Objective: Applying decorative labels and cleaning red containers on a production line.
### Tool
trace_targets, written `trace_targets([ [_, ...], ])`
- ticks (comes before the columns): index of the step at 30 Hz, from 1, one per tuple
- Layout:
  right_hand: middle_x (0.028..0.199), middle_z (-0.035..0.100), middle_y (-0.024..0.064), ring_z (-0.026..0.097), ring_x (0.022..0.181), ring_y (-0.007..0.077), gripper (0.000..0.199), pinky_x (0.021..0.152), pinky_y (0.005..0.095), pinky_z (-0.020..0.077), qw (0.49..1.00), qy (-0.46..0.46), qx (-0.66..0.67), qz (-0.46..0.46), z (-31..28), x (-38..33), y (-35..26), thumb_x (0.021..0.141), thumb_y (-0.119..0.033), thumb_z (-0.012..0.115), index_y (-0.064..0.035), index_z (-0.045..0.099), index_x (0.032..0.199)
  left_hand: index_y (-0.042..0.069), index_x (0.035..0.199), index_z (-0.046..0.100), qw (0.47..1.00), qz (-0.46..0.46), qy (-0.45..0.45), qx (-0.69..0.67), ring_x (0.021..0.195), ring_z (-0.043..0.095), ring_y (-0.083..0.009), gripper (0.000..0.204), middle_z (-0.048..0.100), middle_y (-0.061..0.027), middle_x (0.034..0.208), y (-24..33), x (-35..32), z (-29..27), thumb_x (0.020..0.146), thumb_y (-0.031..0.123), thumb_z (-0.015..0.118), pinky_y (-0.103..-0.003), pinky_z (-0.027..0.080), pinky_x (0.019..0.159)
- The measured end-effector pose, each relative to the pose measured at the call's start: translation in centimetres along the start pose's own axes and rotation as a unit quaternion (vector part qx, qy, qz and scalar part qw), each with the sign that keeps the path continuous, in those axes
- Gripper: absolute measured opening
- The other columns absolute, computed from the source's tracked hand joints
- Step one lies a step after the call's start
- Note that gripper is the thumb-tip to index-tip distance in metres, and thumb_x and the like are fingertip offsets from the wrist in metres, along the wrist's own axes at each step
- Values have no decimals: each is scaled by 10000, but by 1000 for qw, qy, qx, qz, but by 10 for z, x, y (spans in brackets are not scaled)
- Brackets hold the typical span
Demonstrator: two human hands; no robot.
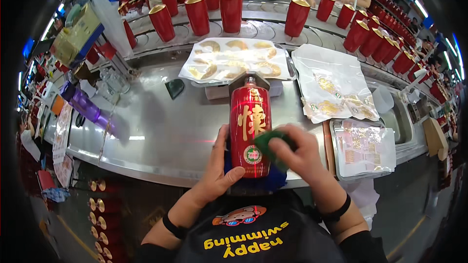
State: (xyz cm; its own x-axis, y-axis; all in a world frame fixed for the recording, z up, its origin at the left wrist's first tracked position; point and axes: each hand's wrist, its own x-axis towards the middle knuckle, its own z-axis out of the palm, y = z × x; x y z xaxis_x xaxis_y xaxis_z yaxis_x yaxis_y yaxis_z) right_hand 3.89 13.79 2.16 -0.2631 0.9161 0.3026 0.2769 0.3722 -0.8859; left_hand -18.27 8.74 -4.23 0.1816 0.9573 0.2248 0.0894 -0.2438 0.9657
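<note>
Red bottle [250, 126] — left hand [218, 168] steadying, right hand [301, 153] wiping

One red bottle [250, 126] lying flat, one green cloth [271, 142], two hands, one purple bottle [87, 107].

Single head-worn fisheye view, looking steeply down and forward from close above the left hand [218, 171] and right hand [298, 153]. Beyond the hands the steel counter [161, 136] recedes; straight edges bow toward the rim.
</note>
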Motion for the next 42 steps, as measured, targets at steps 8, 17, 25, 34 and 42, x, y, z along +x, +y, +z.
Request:
trace_targets([
  [8, 750, 626, 13, 530, 663, 44, 163, 587, 217, 443, 991, 104, 61, 56, -7, -8, 37, 888, -134, 667, 5, 628, 966, 143, 1287, 583, 849, 284, -127, 428, 1322, 356, -285, 656, 577, -47, 1261, 38, 39, -19, 921, 641, 363, -563, 77, 1148],
  [17, 791, 646, 52, 577, 691, 88, 224, 619, 263, 476, 987, -43, 140, 66, -2, 9, 22, 875, -184, 685, -10, 636, 1007, 161, 1288, 579, 874, 286, -62, 388, 1275, 438, -274, 550, 664, -63, 1125, 34, 121, -36, 970, 553, 360, -538, 107, 1144],
  [25, 859, 573, 88, 572, 799, 311, 276, 735, 389, 450, 970, 23, -108, -217, -4, 27, 32, 785, -169, 732, -100, 646, 1038, -44, 1399, 392, 938, 150, 12, 311, 1325, 368, -402, 858, 474, -209, 1386, 21, 42, -26, 895, 649, 442, -530, 145, 1139],
  [34, 815, 529, 56, 559, 767, 255, 301, 659, 370, 417, 917, -120, -116, -362, -6, 16, -1, 680, -109, 775, -110, 655, 956, -43, 1454, 249, 937, 82, 30, 338, 1312, 370, -424, 1024, 418, -246, 1394, -2, -3, 1, 719, 448, 765, -543, 208, 1120],
  [42, 787, 557, 64, 565, 720, 256, 282, 625, 377, 428, 915, -112, -191, -337, 0, 13, 1, 661, -49, 755, -95, 667, 926, 8, 1449, 342, 874, 141, 87, 457, 1264, 426, -368, 1017, 631, -148, 957, 19, -1, 3, 664, 480, 785, -636, 153, 1084],
])
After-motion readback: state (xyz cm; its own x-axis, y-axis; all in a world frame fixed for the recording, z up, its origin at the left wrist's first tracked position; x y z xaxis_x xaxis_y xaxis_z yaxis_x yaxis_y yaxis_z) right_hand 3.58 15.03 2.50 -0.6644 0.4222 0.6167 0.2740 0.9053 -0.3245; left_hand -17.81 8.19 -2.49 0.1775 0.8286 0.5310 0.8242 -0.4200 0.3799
